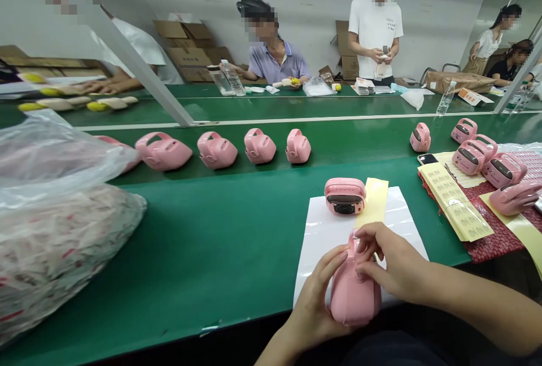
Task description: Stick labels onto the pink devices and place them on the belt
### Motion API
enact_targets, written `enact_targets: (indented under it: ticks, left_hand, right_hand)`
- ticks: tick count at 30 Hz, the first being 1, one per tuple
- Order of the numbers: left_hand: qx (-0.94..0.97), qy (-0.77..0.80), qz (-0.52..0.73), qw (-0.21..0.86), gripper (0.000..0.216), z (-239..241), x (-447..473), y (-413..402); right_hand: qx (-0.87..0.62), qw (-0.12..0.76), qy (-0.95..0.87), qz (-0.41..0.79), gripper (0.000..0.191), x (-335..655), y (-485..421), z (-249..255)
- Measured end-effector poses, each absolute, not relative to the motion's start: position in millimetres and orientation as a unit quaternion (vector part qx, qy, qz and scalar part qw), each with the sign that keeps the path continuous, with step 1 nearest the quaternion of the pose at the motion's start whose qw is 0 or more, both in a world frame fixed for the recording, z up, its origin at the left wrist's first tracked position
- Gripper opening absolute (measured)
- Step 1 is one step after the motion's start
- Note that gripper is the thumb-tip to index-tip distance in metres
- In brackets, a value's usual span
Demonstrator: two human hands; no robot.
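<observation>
My left hand (315,298) wraps around the side of a pink plastic device (353,295) held at the near table edge. My right hand (387,261) is closed on its top end, fingers pinched there; what lies under the fingertips is hidden. Just beyond stands a second pink device (345,196) with a dark face, on a white sheet (317,236). A yellow paper strip (375,202) lies beside it.
A row of pink devices (215,149) sits on the green conveyor belt (220,230). More pink devices (474,154) and yellow sticker sheets (455,202) lie at the right. A large clear plastic bag (55,213) fills the left. Other people work across the belt.
</observation>
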State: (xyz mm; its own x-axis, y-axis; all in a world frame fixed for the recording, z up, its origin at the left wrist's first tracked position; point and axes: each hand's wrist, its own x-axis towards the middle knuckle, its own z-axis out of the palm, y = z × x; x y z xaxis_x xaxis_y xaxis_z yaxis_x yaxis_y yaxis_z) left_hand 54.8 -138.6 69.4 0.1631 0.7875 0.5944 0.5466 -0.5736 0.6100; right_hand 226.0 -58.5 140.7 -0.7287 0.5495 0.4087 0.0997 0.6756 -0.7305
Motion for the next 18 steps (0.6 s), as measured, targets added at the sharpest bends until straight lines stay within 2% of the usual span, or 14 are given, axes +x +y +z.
enact_targets:
  ticks: [2,4,7,9,15,18]
  left_hand:
    - [0.747,0.45,0.472,0.132,0.084,68.5,55.1,-138.9]
    - [0.746,0.454,0.47,0.127,0.088,66.7,55.2,-139.2]
    - [0.755,0.442,0.471,0.112,0.087,61.3,56.0,-139.7]
    - [0.759,0.431,0.474,0.115,0.087,56.6,57.4,-140.5]
    - [0.736,0.428,0.499,0.164,0.094,56.8,64.8,-145.1]
    - [0.72,0.42,0.518,0.189,0.088,69.1,68.0,-144.6]
  right_hand:
    - [-0.117,0.374,-0.899,0.196,0.038,229.4,-64.8,134.4]
    - [-0.072,0.388,-0.915,0.083,0.044,233.1,-69.8,129.8]
    - [-0.123,0.37,-0.918,0.069,0.056,237.3,-67.6,126.2]
    - [-0.175,0.35,-0.908,0.147,0.058,238.3,-58.3,124.1]
    - [-0.209,0.199,-0.786,0.547,0.048,228.1,-19.8,99.1]
    - [-0.247,0.181,-0.728,0.614,0.038,218.8,-14.3,83.5]
